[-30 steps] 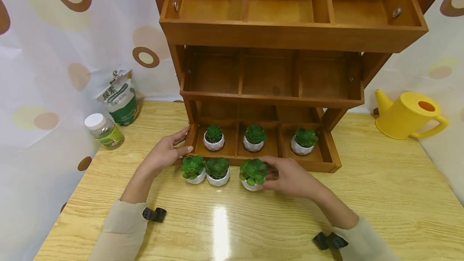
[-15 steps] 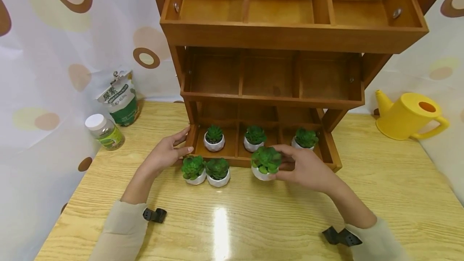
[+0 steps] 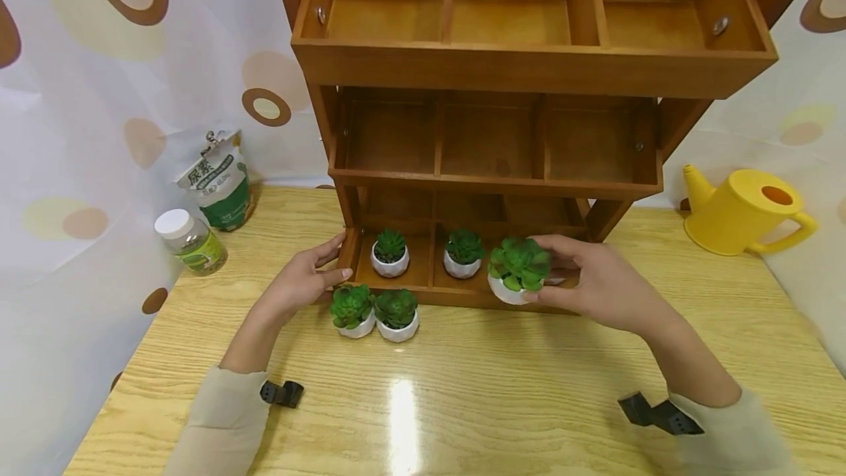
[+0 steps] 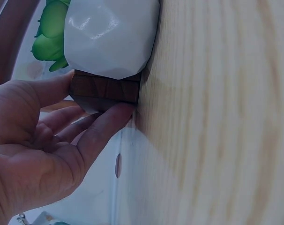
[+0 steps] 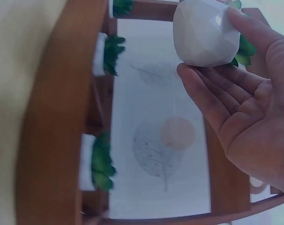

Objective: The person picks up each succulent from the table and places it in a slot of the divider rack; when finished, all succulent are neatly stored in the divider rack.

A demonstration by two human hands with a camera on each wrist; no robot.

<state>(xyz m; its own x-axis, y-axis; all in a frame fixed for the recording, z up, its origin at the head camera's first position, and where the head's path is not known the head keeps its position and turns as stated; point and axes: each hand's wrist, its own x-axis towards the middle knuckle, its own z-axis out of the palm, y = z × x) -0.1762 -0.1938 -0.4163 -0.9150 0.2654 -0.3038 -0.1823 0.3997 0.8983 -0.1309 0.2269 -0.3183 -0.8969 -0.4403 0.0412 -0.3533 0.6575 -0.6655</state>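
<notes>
My right hand holds a potted succulent in a white faceted pot, raised in front of the bottom tier's right side. In the right wrist view, thumb and fingers grip the white pot. My left hand pinches the left front corner of the wooden shelf. Small succulents stand in the left and middle bottom compartments; the right compartment's succulent shows in the right wrist view but is covered in the head view. Two potted succulents stand on the table before the shelf.
The shelf's upper tiers overhang the bottom one. At the left stand a white-capped jar and a green-and-white pouch. A yellow watering can stands at the right on the wooden table.
My right hand has lifted the potted succulent off the table and carried it right and toward the shelf. The left hand has stayed at the shelf's corner.
</notes>
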